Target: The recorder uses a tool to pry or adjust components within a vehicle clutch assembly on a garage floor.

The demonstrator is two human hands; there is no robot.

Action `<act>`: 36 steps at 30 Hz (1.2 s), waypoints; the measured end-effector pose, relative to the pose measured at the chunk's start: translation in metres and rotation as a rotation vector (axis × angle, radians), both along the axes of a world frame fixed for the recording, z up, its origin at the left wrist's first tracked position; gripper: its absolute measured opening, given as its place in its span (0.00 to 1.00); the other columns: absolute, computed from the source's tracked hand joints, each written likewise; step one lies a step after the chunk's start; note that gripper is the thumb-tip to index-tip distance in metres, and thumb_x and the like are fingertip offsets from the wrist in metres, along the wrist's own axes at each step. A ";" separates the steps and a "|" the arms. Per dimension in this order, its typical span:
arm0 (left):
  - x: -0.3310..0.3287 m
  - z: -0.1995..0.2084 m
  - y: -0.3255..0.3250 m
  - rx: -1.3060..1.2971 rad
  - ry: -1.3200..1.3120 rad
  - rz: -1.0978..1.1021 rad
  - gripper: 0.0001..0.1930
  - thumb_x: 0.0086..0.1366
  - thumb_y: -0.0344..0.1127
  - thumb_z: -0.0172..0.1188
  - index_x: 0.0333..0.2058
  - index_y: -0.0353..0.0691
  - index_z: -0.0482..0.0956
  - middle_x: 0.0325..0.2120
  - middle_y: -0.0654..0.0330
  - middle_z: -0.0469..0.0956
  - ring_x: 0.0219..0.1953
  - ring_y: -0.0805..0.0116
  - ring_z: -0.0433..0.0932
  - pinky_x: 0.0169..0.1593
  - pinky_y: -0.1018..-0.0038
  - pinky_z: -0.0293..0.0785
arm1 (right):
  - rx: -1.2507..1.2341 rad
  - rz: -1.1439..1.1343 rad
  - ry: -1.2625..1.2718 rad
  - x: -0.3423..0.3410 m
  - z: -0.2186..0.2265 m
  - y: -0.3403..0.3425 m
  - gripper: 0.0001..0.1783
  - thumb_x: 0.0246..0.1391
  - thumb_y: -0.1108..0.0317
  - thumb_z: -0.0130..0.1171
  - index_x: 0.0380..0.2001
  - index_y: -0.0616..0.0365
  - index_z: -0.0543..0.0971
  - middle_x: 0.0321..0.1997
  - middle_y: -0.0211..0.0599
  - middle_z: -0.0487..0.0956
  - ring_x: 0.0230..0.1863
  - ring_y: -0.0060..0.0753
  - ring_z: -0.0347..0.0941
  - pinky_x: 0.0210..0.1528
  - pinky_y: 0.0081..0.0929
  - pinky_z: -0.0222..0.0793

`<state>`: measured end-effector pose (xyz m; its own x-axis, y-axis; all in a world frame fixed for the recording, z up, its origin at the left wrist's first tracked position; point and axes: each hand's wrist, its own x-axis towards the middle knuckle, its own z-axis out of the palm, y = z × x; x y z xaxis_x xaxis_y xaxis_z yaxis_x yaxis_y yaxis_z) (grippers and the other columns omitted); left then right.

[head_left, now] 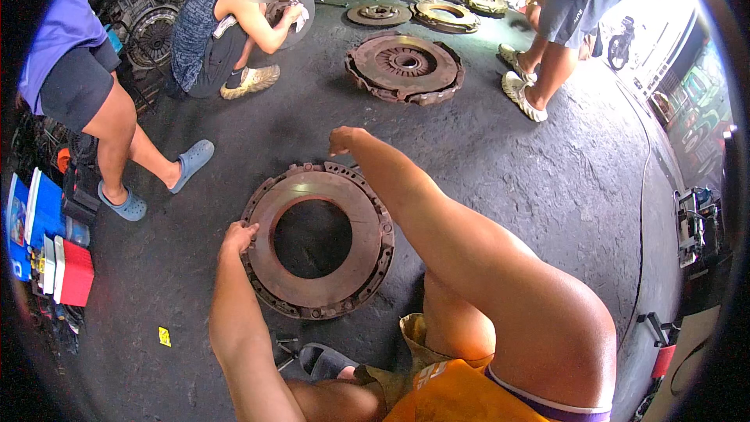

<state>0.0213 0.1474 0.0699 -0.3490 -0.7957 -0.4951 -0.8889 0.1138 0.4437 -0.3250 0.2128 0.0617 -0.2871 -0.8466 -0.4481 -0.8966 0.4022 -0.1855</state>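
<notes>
A brown, worn clutch pressure plate (251, 211) lies flat on the dark floor before me, a wide metal ring around a round opening. My left hand (238, 236) grips its left rim, thumb over the top edge. Beyond its far rim is my right hand (344, 141), fingers curled and closed. What they hold, if anything, I cannot make out; the forearm partly covers the far right rim.
A larger clutch cover (410, 66) lies farther off, near more round clutch parts (445, 17). One person crouches at the upper left; others stand on both sides. Red and blue boxes (74, 272) stand left. A yellow packet (164, 336) lies on the floor.
</notes>
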 end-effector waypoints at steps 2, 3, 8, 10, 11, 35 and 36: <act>0.000 0.000 0.000 0.020 -0.009 -0.003 0.25 0.58 0.43 0.60 0.49 0.32 0.70 0.38 0.53 0.77 0.31 0.66 0.78 0.31 0.70 0.72 | 0.037 0.019 0.030 -0.001 -0.003 -0.002 0.24 0.49 0.51 0.55 0.42 0.58 0.78 0.43 0.43 0.78 0.49 0.46 0.72 0.48 0.45 0.68; 0.000 0.000 0.000 0.012 0.003 0.007 0.26 0.58 0.44 0.60 0.49 0.33 0.69 0.38 0.53 0.77 0.32 0.66 0.78 0.32 0.70 0.73 | 0.012 0.033 0.010 -0.002 -0.003 -0.002 0.24 0.49 0.51 0.55 0.42 0.58 0.78 0.43 0.43 0.78 0.49 0.46 0.72 0.48 0.45 0.68; 0.000 -0.003 -0.001 0.001 0.014 0.028 0.27 0.58 0.44 0.60 0.51 0.33 0.68 0.38 0.54 0.77 0.32 0.66 0.77 0.33 0.70 0.73 | 0.002 -0.019 0.017 0.000 -0.001 0.001 0.23 0.48 0.51 0.56 0.41 0.58 0.78 0.41 0.44 0.78 0.47 0.47 0.73 0.47 0.44 0.68; 0.000 -0.004 -0.002 0.018 0.013 0.014 0.27 0.57 0.43 0.60 0.51 0.33 0.68 0.37 0.55 0.77 0.32 0.66 0.77 0.33 0.70 0.74 | -0.017 -0.014 0.002 0.001 0.001 0.002 0.24 0.48 0.51 0.56 0.41 0.58 0.78 0.41 0.44 0.78 0.47 0.47 0.73 0.47 0.44 0.69; 0.001 -0.005 -0.003 0.019 0.013 0.014 0.27 0.57 0.43 0.60 0.51 0.33 0.68 0.37 0.55 0.77 0.32 0.66 0.77 0.33 0.70 0.74 | 0.010 -0.022 0.013 0.001 0.002 0.002 0.24 0.48 0.51 0.56 0.41 0.58 0.78 0.41 0.44 0.78 0.47 0.47 0.73 0.47 0.44 0.69; 0.006 -0.024 -0.014 0.054 0.054 0.038 0.23 0.58 0.43 0.60 0.47 0.33 0.71 0.31 0.57 0.77 0.28 0.68 0.76 0.28 0.72 0.72 | 0.110 -0.050 -0.014 -0.001 0.002 0.000 0.25 0.51 0.51 0.55 0.45 0.58 0.76 0.49 0.44 0.75 0.54 0.46 0.68 0.52 0.42 0.66; 0.007 -0.025 -0.015 0.057 0.059 0.036 0.23 0.58 0.43 0.60 0.47 0.33 0.71 0.31 0.57 0.78 0.28 0.68 0.77 0.28 0.72 0.72 | 0.088 -0.039 -0.018 -0.002 0.001 -0.001 0.25 0.51 0.51 0.55 0.45 0.58 0.76 0.49 0.44 0.75 0.54 0.46 0.68 0.52 0.42 0.66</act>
